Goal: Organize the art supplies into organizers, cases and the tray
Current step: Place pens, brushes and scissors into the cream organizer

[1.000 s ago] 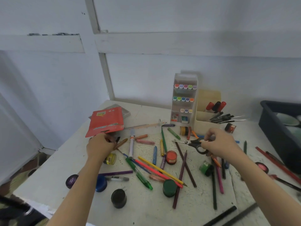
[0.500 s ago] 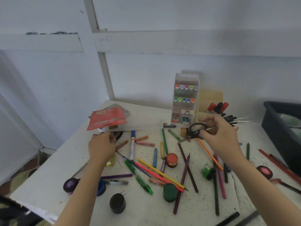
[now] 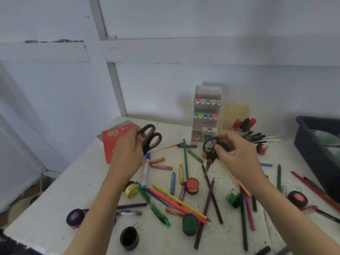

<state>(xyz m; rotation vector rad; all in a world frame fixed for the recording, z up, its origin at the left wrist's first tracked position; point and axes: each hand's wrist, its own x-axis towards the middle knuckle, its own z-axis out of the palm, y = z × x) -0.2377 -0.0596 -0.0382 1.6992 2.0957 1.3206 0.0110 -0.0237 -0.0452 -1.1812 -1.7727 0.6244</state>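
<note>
Above rough white table (image 3: pixel 77 184) | left hand (image 3: pixel 127 153) grip clasps grey-looped scissors (image 3: pixel 150 138) | right hand (image 3: pixel 237 155) pinches small black scissors (image 3: pixel 209 153)

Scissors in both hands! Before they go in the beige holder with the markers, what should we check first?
1. Left hand grips the big scissors: ok, fingers wrap below the handles.
2. Right hand grips the small scissors: ok, held by the handle, tip pointing down at the table.
3. Small scissors' blades closed: ok, they look closed.
4. Big scissors' blades closed: cannot tell, the left hand hides them.
5. Room in the beige holder: cannot tell, markers fill its front and the rest is not visible.
6. Way to the holder is free: ok, nothing stands between the hands and it.
</note>
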